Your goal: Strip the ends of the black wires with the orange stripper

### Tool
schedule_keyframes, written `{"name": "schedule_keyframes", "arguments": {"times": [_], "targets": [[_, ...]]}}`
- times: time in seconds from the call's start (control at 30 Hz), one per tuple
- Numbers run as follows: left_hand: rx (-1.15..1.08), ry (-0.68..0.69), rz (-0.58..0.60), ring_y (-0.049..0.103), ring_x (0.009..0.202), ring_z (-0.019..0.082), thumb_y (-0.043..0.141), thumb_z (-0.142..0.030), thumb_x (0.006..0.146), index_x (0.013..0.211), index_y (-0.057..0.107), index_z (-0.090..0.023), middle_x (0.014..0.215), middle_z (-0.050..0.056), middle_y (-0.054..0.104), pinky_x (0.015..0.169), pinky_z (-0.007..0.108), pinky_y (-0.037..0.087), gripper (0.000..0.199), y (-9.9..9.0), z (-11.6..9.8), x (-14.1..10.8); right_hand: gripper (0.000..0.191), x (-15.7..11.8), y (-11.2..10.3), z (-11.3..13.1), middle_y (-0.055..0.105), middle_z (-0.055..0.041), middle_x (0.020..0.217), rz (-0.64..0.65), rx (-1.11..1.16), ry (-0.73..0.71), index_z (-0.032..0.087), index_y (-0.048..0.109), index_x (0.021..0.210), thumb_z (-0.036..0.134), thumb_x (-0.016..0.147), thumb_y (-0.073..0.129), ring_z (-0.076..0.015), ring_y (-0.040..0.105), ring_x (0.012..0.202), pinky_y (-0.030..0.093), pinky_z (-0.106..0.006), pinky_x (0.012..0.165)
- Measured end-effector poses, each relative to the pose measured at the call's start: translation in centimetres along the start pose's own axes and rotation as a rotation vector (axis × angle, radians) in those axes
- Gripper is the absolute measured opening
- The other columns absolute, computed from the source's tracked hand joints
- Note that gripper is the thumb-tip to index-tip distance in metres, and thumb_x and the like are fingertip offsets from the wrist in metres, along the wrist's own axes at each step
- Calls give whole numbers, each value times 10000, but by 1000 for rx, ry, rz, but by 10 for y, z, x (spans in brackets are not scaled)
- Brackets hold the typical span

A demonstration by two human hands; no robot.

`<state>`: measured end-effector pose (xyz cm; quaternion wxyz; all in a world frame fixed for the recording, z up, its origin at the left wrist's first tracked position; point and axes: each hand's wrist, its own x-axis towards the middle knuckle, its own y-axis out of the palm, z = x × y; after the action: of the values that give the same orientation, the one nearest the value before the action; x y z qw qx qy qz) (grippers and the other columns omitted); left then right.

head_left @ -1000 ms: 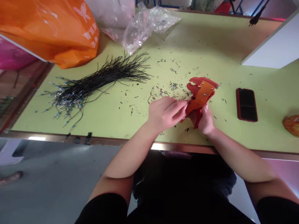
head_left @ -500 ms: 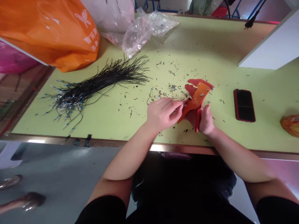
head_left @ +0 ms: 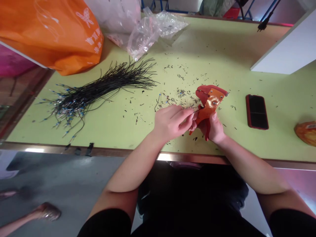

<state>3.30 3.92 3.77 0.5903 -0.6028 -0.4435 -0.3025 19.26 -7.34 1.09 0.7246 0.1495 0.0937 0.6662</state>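
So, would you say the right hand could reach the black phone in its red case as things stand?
Probably: the right hand grips a red-and-orange wire stripper, but once that is released, only small black wire clippings on the pale green tabletop lie between it and the black phone.

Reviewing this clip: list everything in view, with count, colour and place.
lime-green work table: 1, lime green, under everything
orange-and-red metal wire stripper: 1, orange and red, in the right hand
thin insulated wire: 1, black, pinched by the left hand at the stripper
bundle of thin wires with blue-tipped ends: 1, black and blue, left of the table
insulation scraps: many, black, scattered mid-table
plastic carrier bag: 1, orange, back left
crumpled plastic bag: 1, clear, back centre
plastic bag: 1, whitish, behind the clear one
phone in a case: 1, black and red, right
packet: 1, orange-brown, right edge
flat board: 1, white, back right
electric plug: 1, black, beyond the far table edge
another person's foot: 1, brownish shoe, floor lower left
left hand: 1, bare, table front
right hand: 1, bare, table front
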Motion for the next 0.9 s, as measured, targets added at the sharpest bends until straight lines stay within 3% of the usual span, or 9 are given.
{"name": "schedule_keyframes", "arguments": {"times": [0.17, 0.6, 0.9], "targets": [[-7, 8, -25, 538, 530, 104, 675, -166, 968, 979, 644, -254, 597, -77, 592, 532, 246, 427, 94, 1, -1, -1, 680, 0, 0, -1, 694, -42, 742, 20, 37, -31, 218, 699, 948, 871, 970, 510, -215, 717, 658, 636, -374, 614], [-40, 1, -31, 548, 540, 106, 682, -188, 976, 995, 644, -259, 627, -68, 620, 544, 255, 417, 84, 1, -1, -3, 657, -1, 3, 2, 637, -9, 657, -12, 16, 12, 235, 641, 870, 886, 927, 569, -208, 679, 611, 607, -361, 565], [-107, -24, -31, 554, 551, 100, 681, -165, 988, 1052, 666, -249, 648, -69, 635, 546, 261, 397, 106, 3, -2, -4, 632, 3, 2, 8, 427, 81, 517, -30, 15, 15, 248, 554, 759, 856, 914, 635, -128, 453, 408, 464, -286, 414]]}}
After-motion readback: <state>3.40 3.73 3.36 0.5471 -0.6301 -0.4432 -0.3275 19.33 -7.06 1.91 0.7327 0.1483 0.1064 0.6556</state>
